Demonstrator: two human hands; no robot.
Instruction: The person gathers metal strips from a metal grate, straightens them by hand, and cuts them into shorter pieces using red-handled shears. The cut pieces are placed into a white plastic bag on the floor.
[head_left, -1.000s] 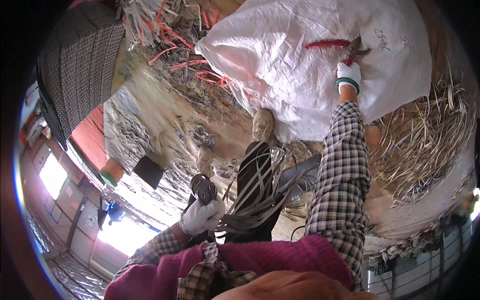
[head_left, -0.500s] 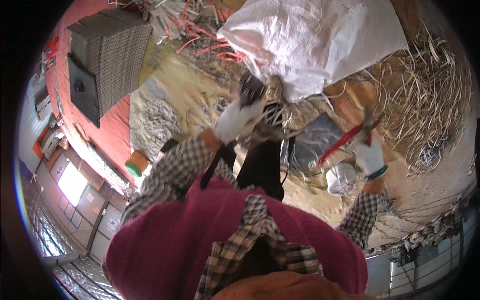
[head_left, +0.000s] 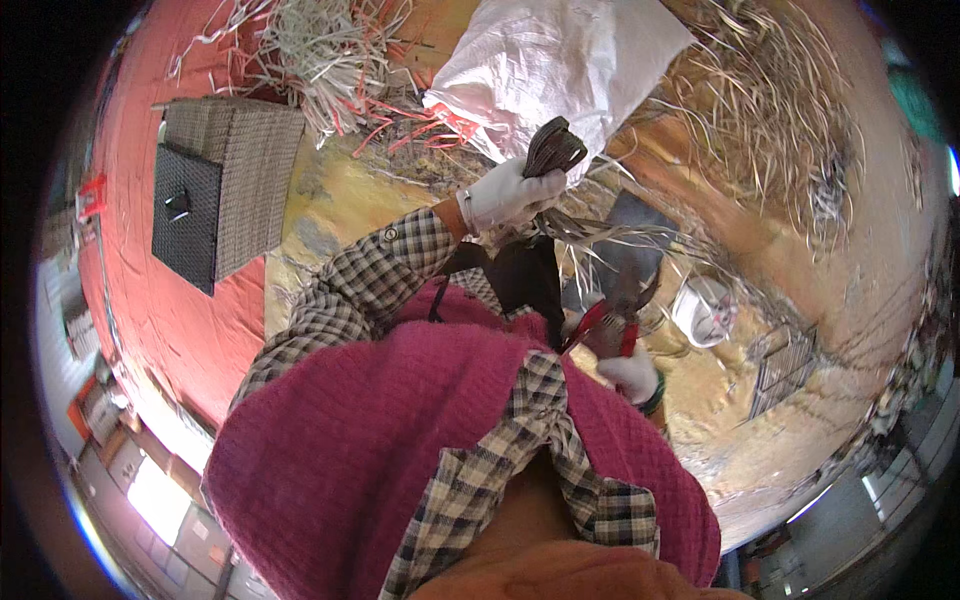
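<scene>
My left grip (head_left: pixel 510 198) is closed around a dark coiled bundle (head_left: pixel 555 148), presumably to keep its loops compact; pale strips (head_left: pixel 602 234) extend just right of this grip. My right grip (head_left: pixel 630 376) is closed on one handle of the red-handled shears (head_left: pixel 625 307), blades forward, likely to hold edges clear of my body. A white bucket (head_left: pixel 702 312) stands forward and right of that grip, apparently within reach.

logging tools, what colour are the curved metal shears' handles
The curved metal shears have red handles, clearest in the head view.
</scene>
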